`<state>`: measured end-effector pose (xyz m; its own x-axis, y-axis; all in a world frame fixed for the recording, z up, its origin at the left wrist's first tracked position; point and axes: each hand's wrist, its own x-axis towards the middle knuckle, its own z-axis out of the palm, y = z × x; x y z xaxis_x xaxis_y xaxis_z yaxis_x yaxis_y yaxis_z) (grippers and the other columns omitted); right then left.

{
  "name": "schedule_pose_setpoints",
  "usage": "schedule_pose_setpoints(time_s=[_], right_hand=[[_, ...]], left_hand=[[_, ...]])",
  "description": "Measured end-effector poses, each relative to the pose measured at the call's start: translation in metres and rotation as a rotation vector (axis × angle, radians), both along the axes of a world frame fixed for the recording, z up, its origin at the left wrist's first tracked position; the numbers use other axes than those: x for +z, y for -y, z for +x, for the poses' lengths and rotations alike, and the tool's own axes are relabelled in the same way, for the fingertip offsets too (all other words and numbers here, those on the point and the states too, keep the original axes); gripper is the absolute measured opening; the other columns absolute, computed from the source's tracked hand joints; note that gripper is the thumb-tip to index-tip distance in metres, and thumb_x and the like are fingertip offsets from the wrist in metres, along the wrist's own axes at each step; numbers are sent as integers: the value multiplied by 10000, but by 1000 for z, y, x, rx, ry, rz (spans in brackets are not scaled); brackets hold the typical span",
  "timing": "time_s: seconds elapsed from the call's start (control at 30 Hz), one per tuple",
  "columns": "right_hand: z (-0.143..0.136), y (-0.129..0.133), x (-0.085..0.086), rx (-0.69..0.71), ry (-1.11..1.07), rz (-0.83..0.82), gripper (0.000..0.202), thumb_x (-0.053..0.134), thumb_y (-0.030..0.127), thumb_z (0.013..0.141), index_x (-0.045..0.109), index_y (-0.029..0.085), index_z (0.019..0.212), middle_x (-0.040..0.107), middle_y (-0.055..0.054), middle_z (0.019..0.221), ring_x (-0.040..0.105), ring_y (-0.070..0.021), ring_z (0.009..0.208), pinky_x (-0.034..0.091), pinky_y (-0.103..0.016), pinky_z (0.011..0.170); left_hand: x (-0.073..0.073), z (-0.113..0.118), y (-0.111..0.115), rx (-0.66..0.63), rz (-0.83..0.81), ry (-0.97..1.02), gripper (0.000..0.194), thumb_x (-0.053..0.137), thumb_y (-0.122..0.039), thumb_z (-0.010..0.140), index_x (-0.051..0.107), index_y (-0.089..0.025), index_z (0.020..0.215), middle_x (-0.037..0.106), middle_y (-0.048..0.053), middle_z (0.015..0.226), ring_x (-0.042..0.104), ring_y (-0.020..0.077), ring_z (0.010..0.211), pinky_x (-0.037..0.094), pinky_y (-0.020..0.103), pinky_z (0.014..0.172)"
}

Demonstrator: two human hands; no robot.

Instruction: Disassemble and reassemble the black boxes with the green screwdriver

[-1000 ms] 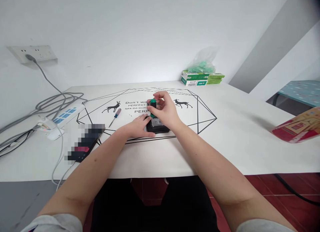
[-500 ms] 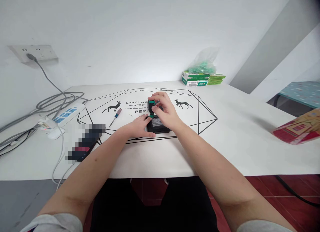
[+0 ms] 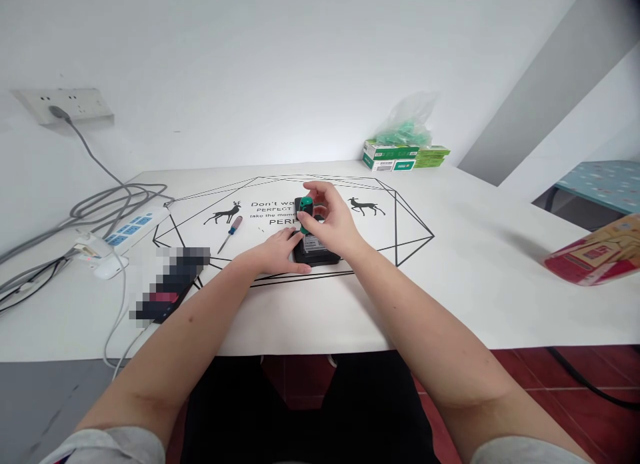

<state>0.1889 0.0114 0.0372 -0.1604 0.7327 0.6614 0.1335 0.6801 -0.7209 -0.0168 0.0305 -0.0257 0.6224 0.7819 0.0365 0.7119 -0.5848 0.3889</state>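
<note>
A small black box-shaped device (image 3: 316, 256) with a pale label lies flat on the white table. My left hand (image 3: 277, 252) holds its left side, thumb along the near edge and fingers at the far edge. Above the device, a green and black screwdriver (image 3: 305, 214) stands nearly upright. My right hand (image 3: 331, 219) has its thumb and some fingers on that handle, with the index finger raised over the top. The screwdriver's tip is hidden by the left hand and the device. A second screwdriver (image 3: 233, 228), with a red and blue handle, lies to the left.
A blurred-out dark object (image 3: 175, 284) and a power strip (image 3: 133, 229) with cables (image 3: 115, 201) are on the left. Green boxes (image 3: 393, 154) under a plastic bag (image 3: 410, 124) stand at the back. A red and yellow package (image 3: 593, 254) is at the right.
The screwdriver handle has turned and tilted slightly to the right, and my right thumb and fingers have shifted around it. My left hand stays on the device.
</note>
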Motion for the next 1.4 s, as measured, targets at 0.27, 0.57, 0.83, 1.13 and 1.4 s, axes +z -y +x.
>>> schedule_pose_setpoints(time_s=[0.27, 0.57, 0.83, 1.13, 1.4], right_hand=[[0, -1, -1, -13, -64, -15, 480, 725, 287, 852, 595, 317, 1313, 625, -48, 1152, 647, -233, 1067, 590, -406, 825], [7, -12, -1, -186, -226, 11, 414, 734, 312, 872, 574, 328, 1254, 592, -57, 1155, 612, -243, 1097, 588, -387, 796], [14, -27, -9, -279, -272, 16, 403, 757, 385, 906, 559, 329, 1253, 580, -56, 1179, 620, -238, 1105, 590, -364, 789], [37, -51, -13, -492, -222, -15, 376, 719, 352, 892, 547, 298, 1222, 623, -47, 1171, 654, -213, 1052, 596, -371, 825], [68, -65, -7, -717, 361, -280, 252, 711, 156, 831, 703, 195, 1079, 703, -112, 1153, 680, -273, 1065, 574, -485, 1035]], left_hand=[[7, 2, 4, 8, -81, -49, 1208, 669, -925, 814, 302, -272, 1762, 332, 198, 1797, 259, 504, 1666, 312, 648, 1304], [28, 7, 14, 41, 13, 136, 572, 577, -728, 1005, 702, -229, 1255, 348, 161, 1806, 299, 403, 1679, 343, 592, 1322], [29, -1, 0, 51, 216, 116, 233, 549, -376, 1043, 699, -242, 925, 687, 129, 1460, 579, 345, 1419, 458, 537, 1237], [27, -34, -22, 556, 220, -235, 330, 509, -143, 1019, 796, -172, 1180, 717, 188, 1344, 603, 385, 1322, 473, 538, 1145], [27, -70, -37, 980, 171, -53, 365, 594, -259, 1006, 729, -78, 1293, 673, 345, 1394, 571, 517, 1388, 494, 661, 1100]])
